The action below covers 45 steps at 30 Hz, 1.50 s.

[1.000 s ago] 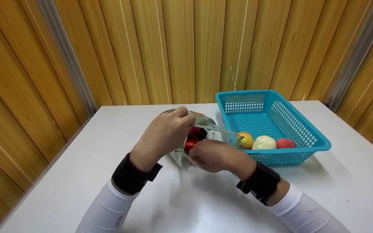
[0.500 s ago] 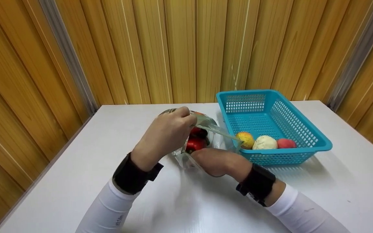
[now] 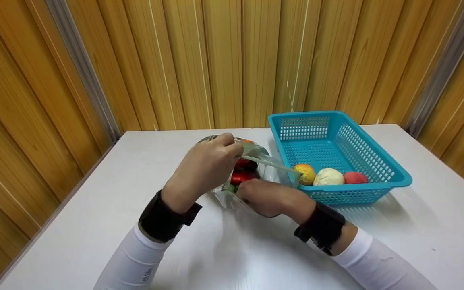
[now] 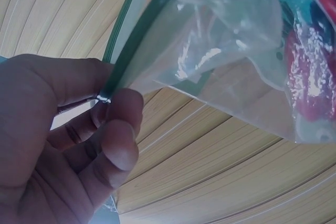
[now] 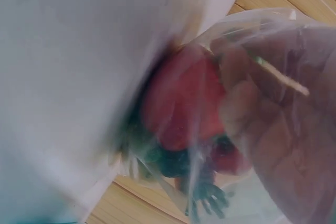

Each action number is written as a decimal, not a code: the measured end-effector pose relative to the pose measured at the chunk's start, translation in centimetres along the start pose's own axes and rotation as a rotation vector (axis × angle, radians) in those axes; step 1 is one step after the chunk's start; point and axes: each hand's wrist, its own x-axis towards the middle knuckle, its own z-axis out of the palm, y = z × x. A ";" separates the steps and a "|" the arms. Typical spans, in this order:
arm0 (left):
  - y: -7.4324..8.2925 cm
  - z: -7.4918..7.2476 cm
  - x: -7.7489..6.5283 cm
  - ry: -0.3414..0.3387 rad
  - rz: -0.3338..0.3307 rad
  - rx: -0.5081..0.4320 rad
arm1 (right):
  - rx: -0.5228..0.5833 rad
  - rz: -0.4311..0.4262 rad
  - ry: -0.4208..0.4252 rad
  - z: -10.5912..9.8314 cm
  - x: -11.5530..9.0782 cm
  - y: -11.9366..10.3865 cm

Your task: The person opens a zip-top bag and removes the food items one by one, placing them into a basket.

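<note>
My left hand [image 3: 206,171] pinches the top edge of a clear zip bag [image 4: 247,93] by its green seal strip [image 4: 131,45], between thumb and fingers. My right hand [image 3: 266,197] reaches into the bag's mouth with its fingers bent. In the right wrist view, its fingertips lie right at a large glossy red vegetable or fruit [image 5: 184,98], seen blurred through the plastic. I cannot tell whether they grip it. A thin tan stem-like piece [image 5: 283,77] with a green end shows across the palm. Below are a smaller red piece [image 5: 231,158] and dark green leafy pieces [image 5: 210,198].
A blue perforated basket [image 3: 361,149] stands at the right, close beside the bag. Along its near side lie a yellow-orange round fruit [image 3: 305,175], a cream-white lump [image 3: 328,177] and a reddish-pink piece [image 3: 355,177]. A wood-patterned wall [image 3: 256,64] rises behind the white table [image 3: 167,153].
My right hand has shifted slightly down and back within the bag's mouth, and the red thing beside it has turned a little. The left hand keeps its hold on the edge.
</note>
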 end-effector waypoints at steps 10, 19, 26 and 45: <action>0.0 -0.2 0.1 -0.040 -0.018 -0.010 | -0.212 0.061 0.302 -2.3 -1.3 -1.6; -0.1 -0.2 0.0 -0.037 -0.029 -0.021 | -0.549 -0.033 0.508 -2.9 -2.7 -1.7; 0.0 -0.3 0.1 -0.047 -0.025 0.005 | -0.583 -0.047 0.484 -2.8 -2.6 -1.8; 0.0 -0.5 0.0 -0.055 -0.029 0.017 | -0.414 -0.191 0.673 -6.2 -5.8 -1.8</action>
